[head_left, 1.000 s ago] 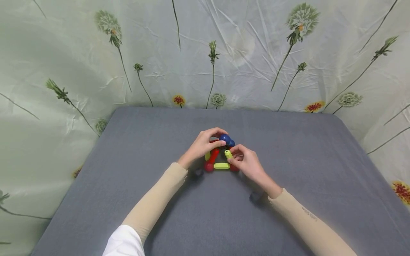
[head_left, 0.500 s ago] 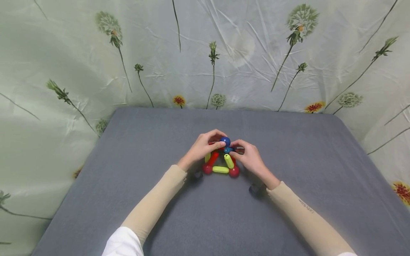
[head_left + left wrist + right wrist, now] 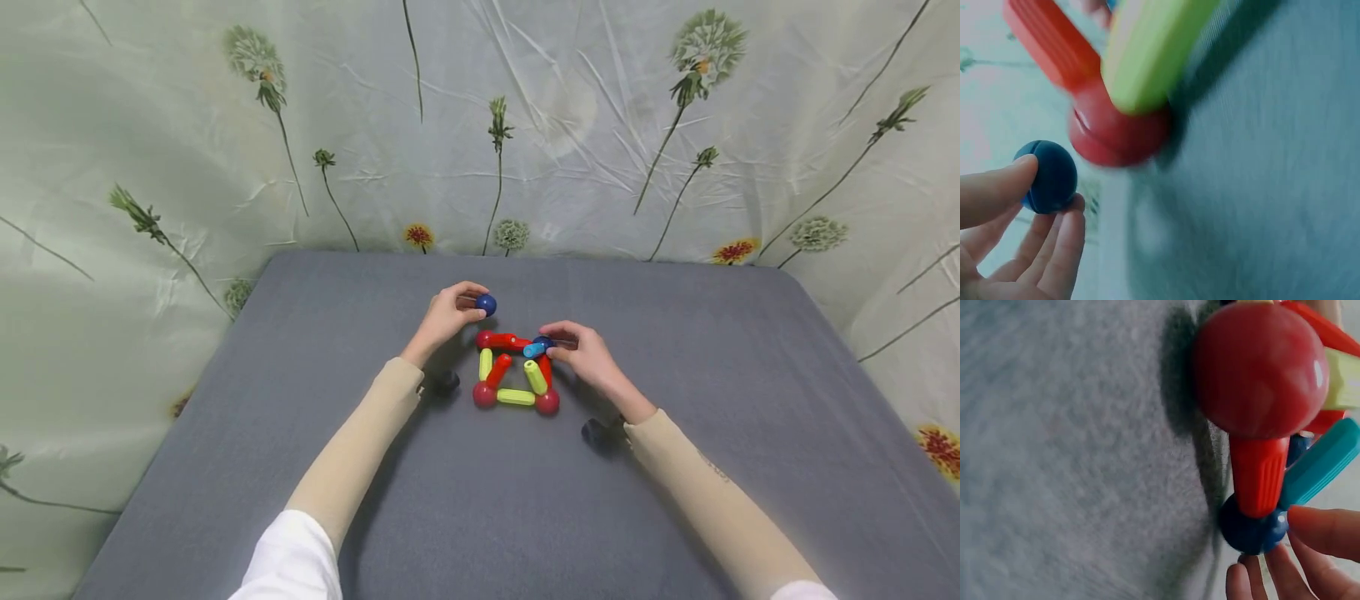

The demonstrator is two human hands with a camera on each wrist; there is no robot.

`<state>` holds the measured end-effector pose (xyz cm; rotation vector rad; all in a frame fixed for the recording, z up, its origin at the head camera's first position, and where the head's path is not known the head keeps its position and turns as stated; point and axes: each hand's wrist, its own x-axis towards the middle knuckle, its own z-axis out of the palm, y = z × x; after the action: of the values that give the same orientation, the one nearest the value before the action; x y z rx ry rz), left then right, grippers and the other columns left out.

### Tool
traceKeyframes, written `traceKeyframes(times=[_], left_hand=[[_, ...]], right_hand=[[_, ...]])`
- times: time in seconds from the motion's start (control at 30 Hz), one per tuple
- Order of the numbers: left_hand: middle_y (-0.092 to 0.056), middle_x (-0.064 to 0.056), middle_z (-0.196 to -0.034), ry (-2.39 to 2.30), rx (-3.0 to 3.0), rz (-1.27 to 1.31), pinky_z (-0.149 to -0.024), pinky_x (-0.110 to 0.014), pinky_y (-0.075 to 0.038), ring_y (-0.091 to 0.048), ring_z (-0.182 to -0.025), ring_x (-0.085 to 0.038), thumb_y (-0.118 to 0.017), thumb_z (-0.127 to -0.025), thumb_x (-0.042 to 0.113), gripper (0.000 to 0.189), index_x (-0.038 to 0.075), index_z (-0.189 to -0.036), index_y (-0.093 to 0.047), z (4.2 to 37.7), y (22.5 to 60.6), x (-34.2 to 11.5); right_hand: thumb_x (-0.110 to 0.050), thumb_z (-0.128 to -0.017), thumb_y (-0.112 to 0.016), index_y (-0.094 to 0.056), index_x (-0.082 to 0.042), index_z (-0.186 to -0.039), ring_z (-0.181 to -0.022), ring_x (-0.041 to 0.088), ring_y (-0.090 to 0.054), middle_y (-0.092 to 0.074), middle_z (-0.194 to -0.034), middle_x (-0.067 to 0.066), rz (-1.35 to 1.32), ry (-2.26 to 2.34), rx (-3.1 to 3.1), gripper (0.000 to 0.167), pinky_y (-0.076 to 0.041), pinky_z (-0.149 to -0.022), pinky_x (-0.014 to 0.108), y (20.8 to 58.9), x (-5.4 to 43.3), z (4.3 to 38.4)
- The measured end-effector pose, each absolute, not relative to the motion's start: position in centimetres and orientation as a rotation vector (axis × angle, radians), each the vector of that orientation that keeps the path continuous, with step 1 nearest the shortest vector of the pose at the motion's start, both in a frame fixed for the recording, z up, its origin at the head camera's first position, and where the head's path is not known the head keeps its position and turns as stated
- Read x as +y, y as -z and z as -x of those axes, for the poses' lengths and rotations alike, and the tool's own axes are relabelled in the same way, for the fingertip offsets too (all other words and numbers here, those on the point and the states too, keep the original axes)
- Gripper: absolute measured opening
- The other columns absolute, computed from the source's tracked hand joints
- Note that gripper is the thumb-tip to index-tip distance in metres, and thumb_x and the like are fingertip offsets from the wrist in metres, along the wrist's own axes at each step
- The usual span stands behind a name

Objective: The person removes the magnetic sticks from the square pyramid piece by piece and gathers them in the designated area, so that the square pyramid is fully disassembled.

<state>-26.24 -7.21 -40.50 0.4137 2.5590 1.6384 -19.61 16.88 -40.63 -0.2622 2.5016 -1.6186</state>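
Note:
My left hand [image 3: 447, 315] pinches a loose blue ball [image 3: 486, 305] between thumb and fingertips, behind and apart from a four-sided frame of rods and balls. At the frame's back right corner, my right hand [image 3: 581, 354] holds a second blue ball [image 3: 1247, 528] with thumb and fingers. A light blue rod [image 3: 535, 350] slants up from that ball. Red balls [image 3: 484, 394] form the other corners. A yellow-green rod [image 3: 536, 377] and a red rod [image 3: 498, 370] slant up from the front corners, their upper ends free. Another yellow-green rod [image 3: 516, 397] joins the front corners.
The frame lies on a grey cloth-covered table [image 3: 480, 500]. A curtain [image 3: 450, 125] printed with flowers hangs behind the table's back edge. Dark round wrist cameras [image 3: 596, 432] sit under both wrists.
My left hand has moved back and left with its blue ball, away from the frame. My right hand has left the slanting yellow-green rod and moved to the back right blue ball.

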Motion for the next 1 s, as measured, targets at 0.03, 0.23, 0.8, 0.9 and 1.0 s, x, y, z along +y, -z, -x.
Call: traceKeyframes(times=[0.03,0.23,0.8,0.9,1.0], left_hand=[[-0.062,-0.015,-0.118,-1.615,2.567,-0.379,-0.090,-0.037,-0.049,-0.061,-0.104,-0.028,-0.066,-0.089,0.003,0.030,0.003,-0.118,-0.063,26.7,40.7,-7.4],[-0.064,-0.015,-0.114,-1.487,2.616,-0.328,-0.089,-0.038,-0.048,-0.061,-0.102,-0.027,-0.067,-0.088,0.004,0.029,0.004,-0.118,-0.063,28.7,41.6,-7.8],[-0.058,-0.019,-0.116,-1.696,2.479,-0.771,-0.093,-0.042,-0.044,-0.055,-0.106,-0.032,-0.065,-0.088,0.001,0.030,-0.001,-0.117,-0.061,26.2,41.3,-8.8],[-0.062,-0.017,-0.113,-1.605,2.349,-0.933,-0.095,-0.041,-0.044,-0.057,-0.106,-0.028,-0.065,-0.089,0.002,0.027,-0.001,-0.115,-0.061,24.8,41.2,-8.5],[-0.064,-0.009,-0.112,-1.461,2.365,-1.033,-0.095,-0.035,-0.044,-0.058,-0.106,-0.019,-0.066,-0.089,0.005,0.026,0.005,-0.115,-0.062,24.1,41.3,-7.9]], right_hand=[[0.005,-0.091,-0.058,-0.058,0.006,-0.122,-0.112,0.035,-0.056,-0.058,-0.123,0.023,0.254,1.626,2.471,0.031,-0.045,-0.094,0.040,40.8,17.0,19.8],[0.004,-0.091,-0.058,-0.057,0.008,-0.122,-0.107,0.030,-0.057,-0.059,-0.121,0.023,0.240,1.666,2.371,0.032,-0.045,-0.086,0.028,41.5,17.2,20.5],[0.001,-0.092,-0.058,-0.056,0.006,-0.125,-0.110,0.030,-0.055,-0.057,-0.124,0.022,0.221,1.707,2.292,0.033,-0.043,-0.094,0.034,41.6,17.3,20.5],[0.000,-0.093,-0.058,-0.055,0.006,-0.125,-0.113,0.032,-0.053,-0.056,-0.125,0.022,0.216,1.706,2.286,0.033,-0.040,-0.098,0.040,41.7,17.4,20.6],[0.001,-0.093,-0.058,-0.055,0.006,-0.125,-0.113,0.032,-0.053,-0.056,-0.125,0.023,0.224,1.717,2.277,0.033,-0.040,-0.098,0.039,41.6,17.4,20.6]])
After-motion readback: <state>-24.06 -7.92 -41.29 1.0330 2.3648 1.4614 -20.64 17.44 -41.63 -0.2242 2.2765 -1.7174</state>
